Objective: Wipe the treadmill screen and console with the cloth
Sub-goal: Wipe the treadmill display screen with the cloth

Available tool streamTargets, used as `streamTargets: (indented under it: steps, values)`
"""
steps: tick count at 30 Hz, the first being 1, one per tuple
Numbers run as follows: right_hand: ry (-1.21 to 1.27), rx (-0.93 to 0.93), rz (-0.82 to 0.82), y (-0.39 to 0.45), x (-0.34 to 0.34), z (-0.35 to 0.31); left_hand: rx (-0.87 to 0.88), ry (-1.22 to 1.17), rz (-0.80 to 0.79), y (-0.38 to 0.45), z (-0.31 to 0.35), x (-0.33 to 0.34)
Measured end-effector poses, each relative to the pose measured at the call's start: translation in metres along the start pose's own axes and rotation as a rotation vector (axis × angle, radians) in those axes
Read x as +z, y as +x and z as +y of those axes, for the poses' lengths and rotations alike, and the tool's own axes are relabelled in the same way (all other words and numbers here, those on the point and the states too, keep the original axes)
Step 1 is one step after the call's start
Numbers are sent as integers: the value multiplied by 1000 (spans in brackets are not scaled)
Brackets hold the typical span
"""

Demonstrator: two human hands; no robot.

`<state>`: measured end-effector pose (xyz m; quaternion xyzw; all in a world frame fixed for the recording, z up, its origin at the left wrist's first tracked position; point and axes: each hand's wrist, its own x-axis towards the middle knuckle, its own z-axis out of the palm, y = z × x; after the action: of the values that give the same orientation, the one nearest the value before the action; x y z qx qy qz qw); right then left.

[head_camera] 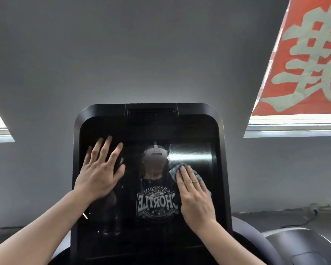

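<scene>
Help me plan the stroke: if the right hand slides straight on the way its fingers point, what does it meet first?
The right hand points up the screen. Past the cloth under its fingers, bare glass with a bright streak comes first, then probably the top frame.

- Showing glossy black across the treadmill screen (122, 217), with a pale streaked sheen lying near its upper right corner.
- Framing that glass in black too, the console (103, 109) surround.
- Peeking out blue-grey around the right hand (196, 196), the cloth (174, 170).
- Mirroring in the glass a black T-shirt print (157, 202) with white lettering and small stars.
- Displaying red with large pale grey-green characters, the banner (304, 60) at upper right.
- Appearing plain grey, the wall (122, 54) behind the screen.
</scene>
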<state>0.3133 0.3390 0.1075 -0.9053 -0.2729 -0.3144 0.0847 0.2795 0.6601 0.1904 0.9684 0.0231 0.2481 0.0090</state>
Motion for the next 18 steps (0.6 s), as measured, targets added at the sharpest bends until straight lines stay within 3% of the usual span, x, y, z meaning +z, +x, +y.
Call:
streamTargets:
  steps: [5,10,14,18]
  values:
    - [62,287,-2,5,-7,14,-7,8,-11,1,-1,1]
    - [-37,15,-15,-9,-1,5,6,8,2,1,-2,2]
    - [-6,245,5,-3,-8,7,-3,5,-1,0,-1,2]
    - [-59,85,-5,-8,0,-15,3,0,5,0,-2,2]
